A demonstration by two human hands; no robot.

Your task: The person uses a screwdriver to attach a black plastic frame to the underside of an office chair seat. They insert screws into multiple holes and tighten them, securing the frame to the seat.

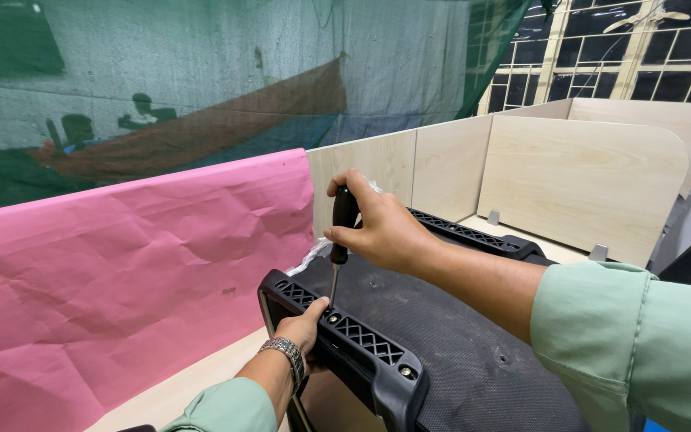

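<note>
I see the right hand (381, 228) closed tight around the black handle of a screwdriver (340, 240). The tool stands almost straight up. Its long way runs from top to bottom, with the handle up high and the thin metal tip pointing down. The tip sits in the black plastic rail (345, 340) along the near edge of a big black seat part (457, 344). It leans just a little, with the top tipped to the right.

The left hand (304, 326) is curled around the rail just beside the tip and holds it steady. There is a metal watch (285, 354) on that wrist.

The seat part lies on a pale wood desk (193, 380), near its front edge. The rail runs long from the left, close to the pink paper (121, 272), down toward the bottom right.

How far along is the work? I think it is partway. I can see one shiny screw (405, 372) already sitting in the rail near its right end. The tool is on a spot near the left end now. I cannot tell if that screw is tight or loose. A second rail (473, 236) runs along the far side of the seat part. No hand is on it, and I cannot tell if its screws are in. So I judge there may be more to do there.

Wood walls (577, 184) stand at the back of the desk.
</note>
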